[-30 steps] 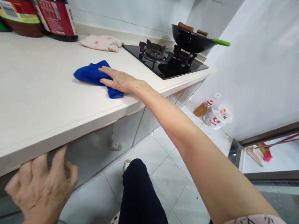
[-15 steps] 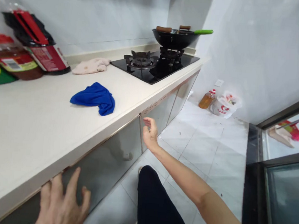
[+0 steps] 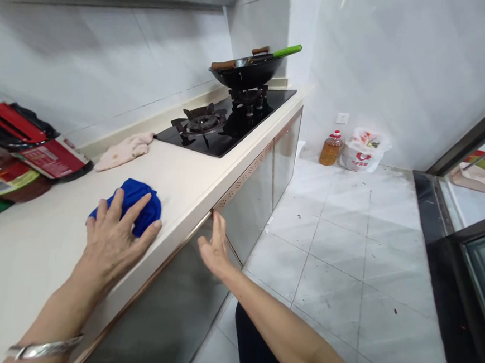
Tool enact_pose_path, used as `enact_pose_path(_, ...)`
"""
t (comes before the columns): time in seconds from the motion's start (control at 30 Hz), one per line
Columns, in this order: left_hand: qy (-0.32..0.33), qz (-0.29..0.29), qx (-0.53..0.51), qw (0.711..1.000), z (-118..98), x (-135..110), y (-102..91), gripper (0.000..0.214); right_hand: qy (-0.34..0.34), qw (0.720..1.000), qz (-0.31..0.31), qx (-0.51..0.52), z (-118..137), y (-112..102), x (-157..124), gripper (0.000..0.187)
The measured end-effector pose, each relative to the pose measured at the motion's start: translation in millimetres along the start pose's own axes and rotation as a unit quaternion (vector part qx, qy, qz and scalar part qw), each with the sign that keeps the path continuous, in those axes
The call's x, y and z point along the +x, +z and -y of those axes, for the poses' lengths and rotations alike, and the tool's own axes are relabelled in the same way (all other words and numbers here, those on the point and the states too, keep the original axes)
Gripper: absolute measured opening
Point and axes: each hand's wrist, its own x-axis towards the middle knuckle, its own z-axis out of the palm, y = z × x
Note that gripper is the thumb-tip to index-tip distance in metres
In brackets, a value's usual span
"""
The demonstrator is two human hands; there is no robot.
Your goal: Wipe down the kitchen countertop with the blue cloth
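Observation:
My left hand (image 3: 116,233) is over the crumpled blue cloth (image 3: 150,213) on the pale countertop (image 3: 175,179), its fingers spread across it. Whether the palm presses on the cloth I cannot tell. Below the counter edge, my right hand (image 3: 215,246) has its fingers stretched up to the metal trim at the top of the grey cabinet door (image 3: 165,304). Its fingertips are at the trim, near the end of a perforated copper-coloured strip (image 3: 247,173), and nothing shows in that hand.
A black gas hob (image 3: 230,124) carries a wok (image 3: 249,73) with a green-handled tool. A pink cloth (image 3: 125,151) and sauce bottles (image 3: 55,158) stand along the wall. On the floor are an oil bottle (image 3: 331,149) and a white bag (image 3: 362,154).
My left hand has risen from the cabinet edge onto the blue cloth. My right hand has moved to the door's top trim. The view has shifted, showing the range hood's underside.

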Motion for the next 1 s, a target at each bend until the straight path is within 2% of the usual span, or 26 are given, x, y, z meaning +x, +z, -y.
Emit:
enact_pose_path(0.07, -0.048, 0.053, -0.02, 0.997, -1, 13, 7.1, 0.073, -0.003, 1.0, -0.009, 0.008, 1, 0, 1, 0.086)
enact_pose_path(0.13, -0.063, 0.078, -0.032, 0.994, -1, 18, 12.9, 0.074, -0.011, 1.0, -0.02, 0.01, 1, 0, 4, 0.081)
enact_pose_path(0.33, -0.045, 0.074, -0.037, 0.996, 1, 19, 16.8, 0.071, -0.022, 0.996, -0.088, 0.003, 5, 2, 8, 0.066)
enact_pose_path(0.5, -0.057, 0.072, -0.037, 0.995, -4, 21, 15.0, 0.071, -0.017, 0.996, -0.087, 0.002, 8, 5, 9, 0.064)
enact_pose_path(0.7, -0.05, 0.061, -0.051, 0.996, -5, 20, 16.0, 0.069, -0.002, 0.989, -0.144, -0.026, 7, 6, 27, 0.039)
enact_pose_path(0.83, -0.053, 0.061, -0.051, 0.995, -5, 19, 16.1, 0.069, -0.004, 0.987, -0.157, -0.036, 7, 6, 36, 0.029)
enact_pose_path(1.0, -0.047, 0.062, -0.047, 0.996, -6, 21, 17.2, 0.069, 0.01, 0.989, -0.149, -0.017, 5, 2, 35, 0.026)
